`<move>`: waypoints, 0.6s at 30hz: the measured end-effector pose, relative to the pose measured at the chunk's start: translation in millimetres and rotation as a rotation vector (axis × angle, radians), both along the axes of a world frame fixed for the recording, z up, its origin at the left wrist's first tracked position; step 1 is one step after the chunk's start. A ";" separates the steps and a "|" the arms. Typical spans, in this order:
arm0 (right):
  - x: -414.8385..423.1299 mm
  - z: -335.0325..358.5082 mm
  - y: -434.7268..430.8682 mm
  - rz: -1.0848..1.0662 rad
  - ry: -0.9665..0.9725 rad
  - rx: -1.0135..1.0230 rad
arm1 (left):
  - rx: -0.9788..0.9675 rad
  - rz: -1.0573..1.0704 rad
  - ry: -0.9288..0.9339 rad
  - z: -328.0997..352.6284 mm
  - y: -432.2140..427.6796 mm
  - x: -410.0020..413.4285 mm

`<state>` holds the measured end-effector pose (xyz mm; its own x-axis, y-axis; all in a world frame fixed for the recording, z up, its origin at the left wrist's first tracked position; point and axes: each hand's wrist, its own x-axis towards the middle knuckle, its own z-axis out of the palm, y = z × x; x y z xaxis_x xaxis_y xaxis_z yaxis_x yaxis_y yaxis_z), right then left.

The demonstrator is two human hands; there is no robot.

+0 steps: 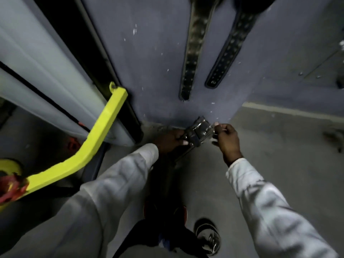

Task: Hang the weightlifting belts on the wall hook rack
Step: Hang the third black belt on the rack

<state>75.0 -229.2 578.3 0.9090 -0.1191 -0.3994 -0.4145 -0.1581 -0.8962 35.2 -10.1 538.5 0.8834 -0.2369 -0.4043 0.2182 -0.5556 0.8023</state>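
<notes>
I hold a black weightlifting belt low in front of me, close to the base of the wall. Its strap hangs down between my arms. My left hand grips the belt just behind its shiny metal buckle. My right hand pinches the buckle's right side. Two more black belts hang on the blue-grey wall above: one studded strap at the centre and another to its right. The hook rack itself is out of view above the frame.
A yellow metal bar angles across the left, beside pale grey panels. Something red sits at the far left. Grey concrete floor spreads right. My shoe shows at the bottom.
</notes>
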 end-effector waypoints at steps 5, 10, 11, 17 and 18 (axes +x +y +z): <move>-24.0 73.9 -7.8 0.205 -0.061 0.103 | -0.062 0.163 -0.209 89.8 -9.1 11.9; -18.7 145.9 3.8 0.435 -0.246 0.094 | -0.153 0.160 -0.373 187.4 -14.0 18.9; -15.2 160.6 6.9 0.422 -0.298 0.097 | -0.166 0.163 -0.397 203.5 -14.9 20.5; 7.2 261.2 24.4 0.348 -0.588 0.130 | -0.285 0.207 -0.648 307.5 -8.3 22.6; 10.8 279.6 27.8 0.355 -0.631 0.123 | -0.295 0.212 -0.684 322.6 -6.2 21.4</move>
